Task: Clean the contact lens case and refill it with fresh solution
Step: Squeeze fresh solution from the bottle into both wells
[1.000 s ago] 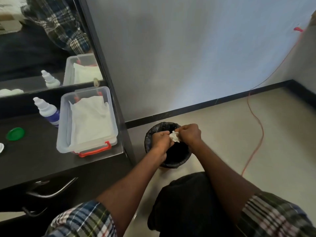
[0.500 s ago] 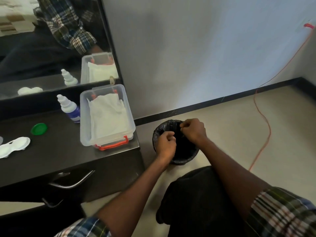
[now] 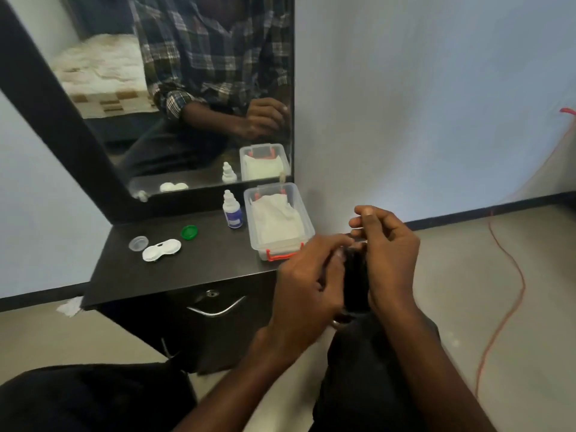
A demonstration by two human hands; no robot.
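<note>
Now, step: the person should bring both hands back to the bench.
Clear cap (image 3: pixel 138 243): lies off, left of the case.
Lens case (image 3: pixel 161 250): open, mid-bench; keep wells dry and untouched.
Green cap (image 3: pixel 189 232): off, behind the case.
Solution bottle (image 3: pixel 232 209): upright beside the tissue box (image 3: pixel 307 227); lift it by the body.
Left hand (image 3: pixel 307 282): fingers curled, holding nothing visible.
Right hand (image 3: pixel 385 251): fingertips close together; any pinched scrap cannot be told.

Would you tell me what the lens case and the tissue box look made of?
Lens case: apparently white moulded plastic, smooth with a slight sheen. Tissue box: clear plastic, since the white tissues show through its walls; its orange clips look plastic too.
</note>
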